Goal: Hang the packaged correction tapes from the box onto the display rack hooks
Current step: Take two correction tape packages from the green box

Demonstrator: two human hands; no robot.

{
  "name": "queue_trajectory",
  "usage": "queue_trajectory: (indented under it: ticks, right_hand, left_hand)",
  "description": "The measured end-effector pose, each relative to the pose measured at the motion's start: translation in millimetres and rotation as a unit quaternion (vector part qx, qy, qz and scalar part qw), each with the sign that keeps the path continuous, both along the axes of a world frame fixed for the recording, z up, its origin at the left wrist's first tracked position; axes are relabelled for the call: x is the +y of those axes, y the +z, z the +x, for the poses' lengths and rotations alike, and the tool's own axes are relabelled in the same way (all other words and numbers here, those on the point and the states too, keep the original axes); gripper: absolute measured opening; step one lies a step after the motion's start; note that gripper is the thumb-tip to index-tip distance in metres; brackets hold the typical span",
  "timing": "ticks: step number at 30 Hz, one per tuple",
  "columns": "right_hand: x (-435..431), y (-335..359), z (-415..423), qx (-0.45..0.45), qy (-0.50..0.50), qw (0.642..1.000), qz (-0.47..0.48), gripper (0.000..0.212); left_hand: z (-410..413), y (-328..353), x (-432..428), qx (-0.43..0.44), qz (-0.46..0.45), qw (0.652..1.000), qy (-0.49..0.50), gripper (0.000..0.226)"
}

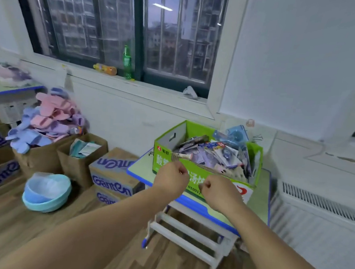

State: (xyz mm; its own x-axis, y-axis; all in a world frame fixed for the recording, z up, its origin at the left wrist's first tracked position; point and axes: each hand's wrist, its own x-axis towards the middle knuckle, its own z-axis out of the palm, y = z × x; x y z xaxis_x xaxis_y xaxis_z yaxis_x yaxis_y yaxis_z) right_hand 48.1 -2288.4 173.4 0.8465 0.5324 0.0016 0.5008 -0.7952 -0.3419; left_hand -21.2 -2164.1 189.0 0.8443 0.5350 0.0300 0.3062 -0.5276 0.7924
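Right in front of you, the small blue-edged desk [141, 166] carries the green box [166, 161], which sits on its top. On the wooden floor [8, 225] to your left stand stacked blue basins [46, 190], brown paper bags [42, 158] and printed cartons [112, 177].

Dark barred window [121, 25] at back. On windowsill [154, 88]: green bottle [127, 62] upright, orange bottle [105, 69] lying just beside it, crumpled white scrap [190, 92] well to the right. On wood floor [8, 223] at left: brown paper bag [42, 156] heaped with pink and purple slippers [51, 117], second bag [80, 165] touching it, stacked printed cartons [113, 174], nested blue basins [46, 192]. Blue-edged small desk [142, 167] in centre. White radiator [318, 209] at right.
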Motion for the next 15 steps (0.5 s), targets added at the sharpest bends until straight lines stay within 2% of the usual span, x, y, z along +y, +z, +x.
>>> queue_trajectory:
  ticks: [9, 15]
  right_hand:
    - [50.0, -6.4, 132.5, 0.004, -0.108, 0.994, -0.024, 0.036]
    - [64.0, -33.2, 183.6, 0.064, -0.155, 0.985, -0.050, 0.030]
  left_hand:
    - [156.9, -23.5, 73.6, 0.013, -0.001, 0.997, -0.078, 0.016]
    - [238.4, -43.3, 99.4, 0.051, -0.016, 0.992, -0.119, 0.022]
